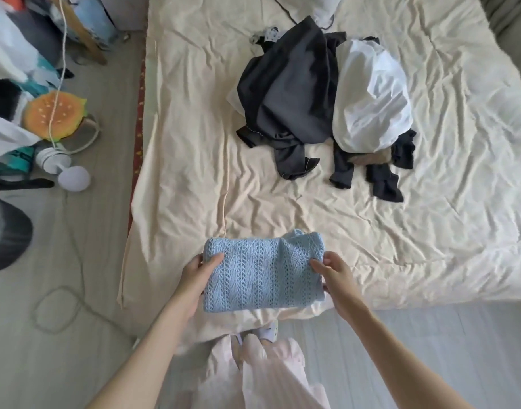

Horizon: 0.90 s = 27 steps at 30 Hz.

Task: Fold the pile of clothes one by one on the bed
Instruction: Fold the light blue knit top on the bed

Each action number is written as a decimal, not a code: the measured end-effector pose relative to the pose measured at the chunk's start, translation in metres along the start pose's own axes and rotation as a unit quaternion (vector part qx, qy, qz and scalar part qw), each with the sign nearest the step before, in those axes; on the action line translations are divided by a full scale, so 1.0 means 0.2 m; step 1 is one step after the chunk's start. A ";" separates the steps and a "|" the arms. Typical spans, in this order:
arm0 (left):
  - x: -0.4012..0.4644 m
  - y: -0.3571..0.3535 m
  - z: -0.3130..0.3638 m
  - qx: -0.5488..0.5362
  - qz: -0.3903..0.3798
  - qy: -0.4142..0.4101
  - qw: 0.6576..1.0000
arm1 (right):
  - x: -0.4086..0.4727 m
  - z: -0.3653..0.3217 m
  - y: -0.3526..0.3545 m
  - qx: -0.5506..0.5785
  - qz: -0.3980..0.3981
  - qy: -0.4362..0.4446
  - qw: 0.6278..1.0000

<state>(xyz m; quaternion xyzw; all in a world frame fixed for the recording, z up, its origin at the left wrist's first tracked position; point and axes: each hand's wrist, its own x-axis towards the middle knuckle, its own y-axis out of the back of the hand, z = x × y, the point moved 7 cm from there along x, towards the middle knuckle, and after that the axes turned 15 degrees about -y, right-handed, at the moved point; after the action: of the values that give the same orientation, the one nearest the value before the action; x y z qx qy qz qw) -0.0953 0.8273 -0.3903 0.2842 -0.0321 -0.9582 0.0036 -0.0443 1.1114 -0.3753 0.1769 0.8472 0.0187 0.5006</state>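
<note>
Cream bed (371, 246), near edge: folded blue knit top (262, 276) between my hands.
Left hand (198, 274) and right hand (333, 276) pinch its short ends, long axis crosswise; unfolded pile (321, 104) lies ahead, rightward.

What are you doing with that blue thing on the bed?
A person is folding laundry. Both hands, left hand and right hand, hold the sides of a light blue knit top, already folded into a neat rectangle, at the near edge of the bed. Farther back lies an unfolded pile: a dark grey garment, a white garment and some black pieces.
</note>
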 end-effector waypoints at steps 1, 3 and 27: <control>0.07 0.01 -0.01 0.008 0.016 -0.026 1.000 | 0.05 -0.02 -0.01 0.009 0.003 0.016 1.000; 0.20 0.02 -0.05 0.034 0.044 -0.069 0.996 | 0.17 -0.03 -0.03 0.022 0.016 0.039 0.999; 0.43 -0.30 -0.38 0.659 -0.252 -0.182 0.685 | 0.53 0.08 -0.43 -0.658 0.090 0.217 0.716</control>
<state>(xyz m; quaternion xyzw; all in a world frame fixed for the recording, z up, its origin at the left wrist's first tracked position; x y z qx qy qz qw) -0.1243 0.8805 -0.5043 0.0311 -0.5825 -0.6879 -0.4319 -0.1005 1.0627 -0.4901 -0.1308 0.6868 0.6540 0.2889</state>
